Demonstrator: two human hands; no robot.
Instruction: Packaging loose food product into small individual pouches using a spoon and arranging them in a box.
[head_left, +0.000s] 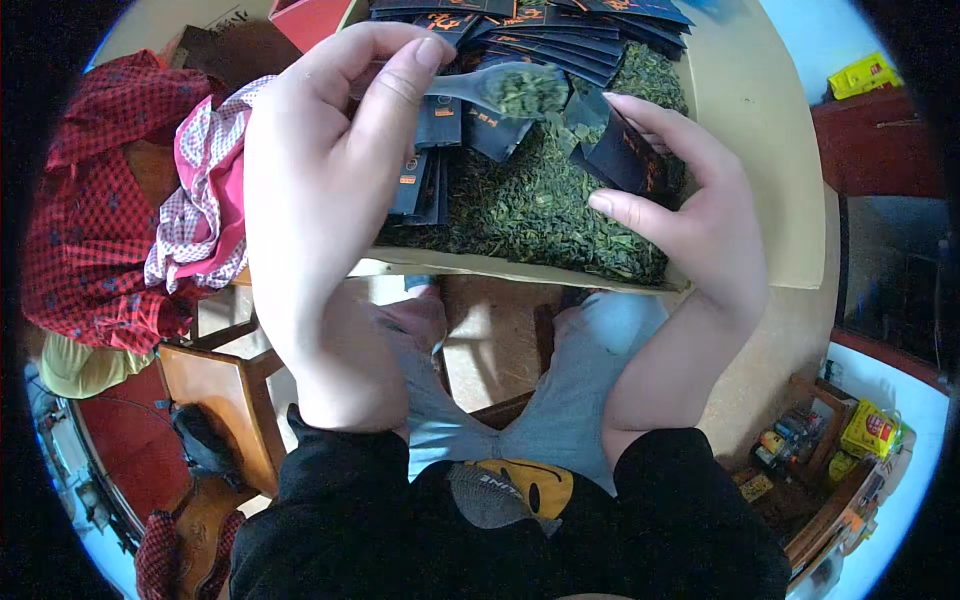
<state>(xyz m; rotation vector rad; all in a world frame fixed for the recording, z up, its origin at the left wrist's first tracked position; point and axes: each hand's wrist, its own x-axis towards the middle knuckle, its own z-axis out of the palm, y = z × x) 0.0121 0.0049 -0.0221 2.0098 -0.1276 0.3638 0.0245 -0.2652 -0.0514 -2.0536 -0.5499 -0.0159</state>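
My left hand (315, 157) pinches the handle of a clear plastic spoon (454, 86). Dried green leaves, apparently tea (529, 88), fill its bowl. Between the thumb and fingers of my right hand (701, 206) is a dark printed sachet (628, 154), tilted towards the spoon. The spoon's tip is close to the sachet's upper end, where a see-through part shows some leaves; whether they touch I cannot tell. Beneath both hands, loose leaves (517, 214) lie in a cardboard box (750, 150). More dark sachets (555, 41) are fanned out on the leaves at the far side.
Several sachets (424, 191) stand at the box's left. A red box (309, 22) is beyond my left hand. Red checked cloth (97, 202) and pink gingham fabric (199, 187) hang at the left, above a wooden chair (217, 397). My legs (450, 397) are below the box's near edge.
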